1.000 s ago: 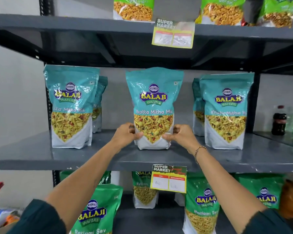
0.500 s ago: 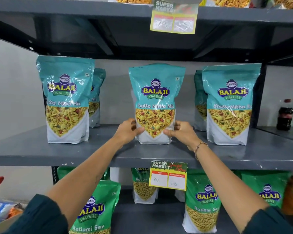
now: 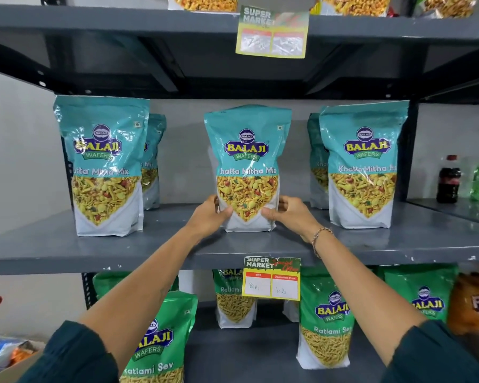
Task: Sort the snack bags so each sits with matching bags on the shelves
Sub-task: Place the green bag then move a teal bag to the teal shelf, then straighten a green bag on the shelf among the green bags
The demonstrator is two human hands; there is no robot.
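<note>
A teal Khatta Mitha Mix bag point(image 3: 247, 150) stands upright in the middle of the grey middle shelf point(image 3: 67, 250). My left hand point(image 3: 208, 215) grips its lower left side and my right hand point(image 3: 286, 214) grips its lower right side. Matching teal bags stand at the shelf's left point(image 3: 103, 164) and right point(image 3: 362, 161), each with another teal bag behind it. Green Ratlami Sev bags point(image 3: 327, 319) fill the shelf below.
A price tag point(image 3: 271, 279) hangs from the middle shelf's front edge, another point(image 3: 271, 31) from the top shelf. Green bags sit on the top shelf. Two bottles point(image 3: 448, 179) stand on a neighbouring shelf at the right. An orange bag point(image 3: 473, 302) lies at the lower right.
The bag and both hands stay nearly where they were on the shelf; my thumbs have closed a little further onto the bag's front. The view has shifted slightly.
</note>
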